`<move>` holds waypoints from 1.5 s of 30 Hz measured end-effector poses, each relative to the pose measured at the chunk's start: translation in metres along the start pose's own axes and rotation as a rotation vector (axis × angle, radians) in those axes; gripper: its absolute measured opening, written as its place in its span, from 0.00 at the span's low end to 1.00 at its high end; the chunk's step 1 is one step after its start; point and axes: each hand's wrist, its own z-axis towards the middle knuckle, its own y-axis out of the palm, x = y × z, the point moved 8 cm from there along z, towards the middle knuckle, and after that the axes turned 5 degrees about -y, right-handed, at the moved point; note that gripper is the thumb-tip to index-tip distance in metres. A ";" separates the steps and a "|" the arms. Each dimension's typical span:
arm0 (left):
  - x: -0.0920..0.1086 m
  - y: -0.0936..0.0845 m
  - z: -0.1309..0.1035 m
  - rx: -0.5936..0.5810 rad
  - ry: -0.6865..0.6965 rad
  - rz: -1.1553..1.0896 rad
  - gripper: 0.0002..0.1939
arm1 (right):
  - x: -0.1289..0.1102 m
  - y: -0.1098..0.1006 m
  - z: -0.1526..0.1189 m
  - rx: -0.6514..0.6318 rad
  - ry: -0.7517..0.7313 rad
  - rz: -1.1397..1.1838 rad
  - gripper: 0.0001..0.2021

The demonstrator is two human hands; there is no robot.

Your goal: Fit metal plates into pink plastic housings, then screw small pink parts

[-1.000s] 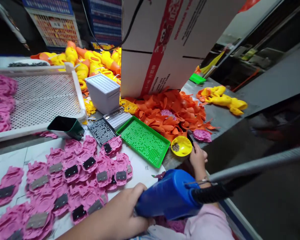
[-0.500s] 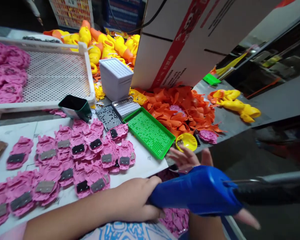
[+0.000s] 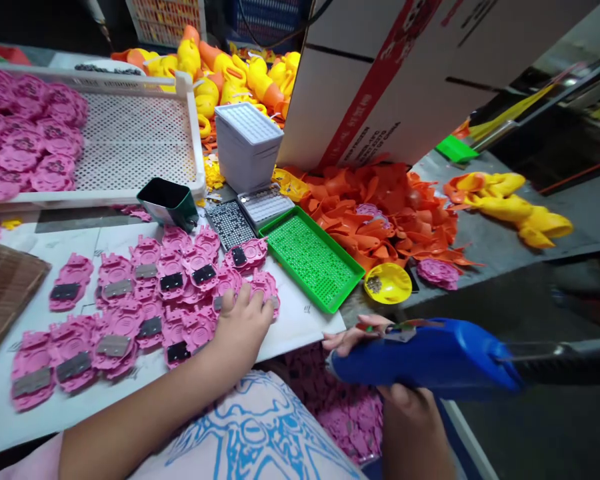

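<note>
My left hand (image 3: pixel 245 323) reaches over the near right end of the pink plastic housings, its fingers spread and resting on one pink housing (image 3: pixel 266 285). Several more such housings lie in overlapping rows on the white sheet, each with a black or grey rectangular cover. My right hand (image 3: pixel 413 400) grips a blue electric screwdriver (image 3: pixel 425 357) at the table's front edge; its thick black cord (image 3: pixel 570 360) runs off to the right. The screwdriver's body hides part of that hand. Beneath it, a heap of pink parts (image 3: pixel 350 417) fills a container by my lap.
A green perforated tray (image 3: pixel 314 257) and a yellow bowl (image 3: pixel 397 283) with small metal bits sit ahead. Behind lie orange pieces (image 3: pixel 365 207), a tall carton (image 3: pixel 350 87), a white crate (image 3: pixel 140 143) and yellow toys (image 3: pixel 235 80). A dark green cup (image 3: pixel 166 202) stands by the crate.
My left hand has let go of the screwdriver and moved left onto the pink housings. My right hand, open behind the tool before, now grips it. The view has shifted slightly.
</note>
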 end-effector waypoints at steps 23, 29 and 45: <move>0.074 0.033 -0.013 -0.175 0.508 -0.447 0.12 | -0.030 -0.062 0.100 0.510 -0.349 -0.084 0.11; 0.080 0.040 -0.004 -0.243 0.494 -0.248 0.09 | -0.017 -0.065 0.101 0.505 -0.281 -0.079 0.14; 0.088 0.051 0.003 -0.278 0.519 -0.104 0.14 | -0.018 -0.063 0.094 0.468 -0.359 -0.081 0.11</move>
